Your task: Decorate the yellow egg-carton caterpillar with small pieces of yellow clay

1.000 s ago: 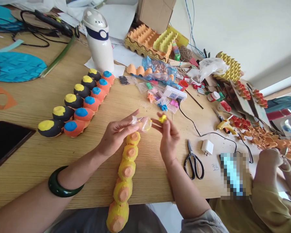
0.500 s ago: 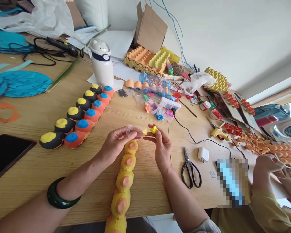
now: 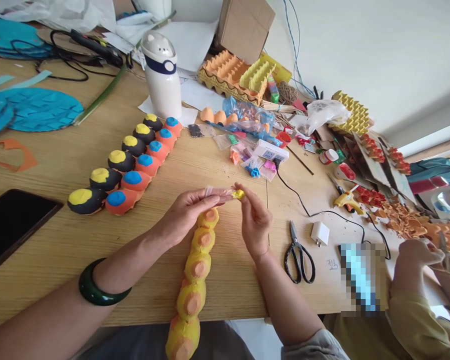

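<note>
One yellow lump point(image 3: 238, 194) between both hands point(image 3: 185, 215) point(image 3: 257, 225)

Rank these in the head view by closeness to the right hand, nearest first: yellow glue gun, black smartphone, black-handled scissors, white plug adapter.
From the right hand:
1. Black-handled scissors, just to its right.
2. White plug adapter, right of the scissors.
3. Yellow glue gun, farther right and back.
4. Black smartphone, at the far left.

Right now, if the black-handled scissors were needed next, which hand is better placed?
Probably the right hand: it is nearer the scissors, though busy at the yellow lump. The left hand is farther off, holding clear plastic.
</note>
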{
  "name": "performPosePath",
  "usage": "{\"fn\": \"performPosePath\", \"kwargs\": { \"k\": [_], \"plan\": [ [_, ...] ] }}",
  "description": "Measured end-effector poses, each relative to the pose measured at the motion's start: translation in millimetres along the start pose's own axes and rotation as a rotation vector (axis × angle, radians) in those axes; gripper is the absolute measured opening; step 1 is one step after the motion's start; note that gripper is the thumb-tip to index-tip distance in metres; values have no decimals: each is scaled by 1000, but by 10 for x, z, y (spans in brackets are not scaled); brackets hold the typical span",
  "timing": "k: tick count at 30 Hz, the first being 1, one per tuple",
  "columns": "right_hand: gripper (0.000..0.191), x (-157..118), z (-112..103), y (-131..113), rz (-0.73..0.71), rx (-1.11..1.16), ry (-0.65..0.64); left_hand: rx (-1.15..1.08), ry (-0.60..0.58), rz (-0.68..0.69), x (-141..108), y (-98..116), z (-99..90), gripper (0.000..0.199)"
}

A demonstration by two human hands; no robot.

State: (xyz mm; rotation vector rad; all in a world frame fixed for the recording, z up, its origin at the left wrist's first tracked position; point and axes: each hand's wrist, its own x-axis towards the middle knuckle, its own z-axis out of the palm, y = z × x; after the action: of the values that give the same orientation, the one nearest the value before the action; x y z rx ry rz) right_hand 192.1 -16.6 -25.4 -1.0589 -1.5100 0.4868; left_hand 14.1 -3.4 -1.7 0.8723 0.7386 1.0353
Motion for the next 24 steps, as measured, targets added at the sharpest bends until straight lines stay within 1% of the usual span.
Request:
{"fn": "performPosePath", "kwargs": {
  "k": [2,3,4,6,7,8,9,11,12,13,14,16,17,18,19,20,22,23,24],
  "plan": [
    [35,15,-9,-16,21,56,117,-1,-32,-1,-2,-1,0,23],
    [36,18,-10,-21,-4,51,142,-6,-41,-10,-1,1,0,23],
    [36,18,-7,-24,-37,26,127,-18,-44,-22,0,4,1,22],
    [36,13,6,-26,-87,-39,-2,-55,-39,-45,4,13,3,22],
    [35,11,12,-28,-85,-52,-69,-72,-39,-54,6,19,4,22],
    [34,11,15,-31,-65,-40,-89,-84,-44,-58,8,25,6,22],
    [33,13,15,-36,-31,-9,-56,-89,-53,-56,10,30,8,23],
    [34,23,9,-45,15,61,106,-86,-77,-46,13,34,8,26],
    [35,27,6,-47,9,75,173,-86,-85,-43,13,33,7,28],
    [36,31,5,-48,-20,69,194,-88,-88,-45,13,31,4,29],
    [37,32,6,-45,-65,42,169,-91,-85,-51,12,29,2,31],
    [40,32,8,-34,-155,-33,-17,-98,-83,-67,5,26,2,33],
    [40,31,4,-27,-177,-56,-74,-101,-88,-75,1,27,6,33],
    [40,30,-3,-21,-179,-62,-91,-103,-97,-79,-5,30,11,33],
    [39,29,-13,-18,-164,-57,-55,-105,-108,-78,-10,32,16,32],
    [40,29,-24,-16,-151,-53,7,-105,-119,-73,-14,34,20,32],
    [41,24,-33,-18,-160,-65,102,-92,-129,-62,-18,30,17,31],
    [42,20,-28,-21,-182,-76,101,-75,-121,-55,-17,23,10,31],
    [42,16,-17,-24,-209,-83,59,-52,-111,-51,-14,14,0,31]
  ]
}}
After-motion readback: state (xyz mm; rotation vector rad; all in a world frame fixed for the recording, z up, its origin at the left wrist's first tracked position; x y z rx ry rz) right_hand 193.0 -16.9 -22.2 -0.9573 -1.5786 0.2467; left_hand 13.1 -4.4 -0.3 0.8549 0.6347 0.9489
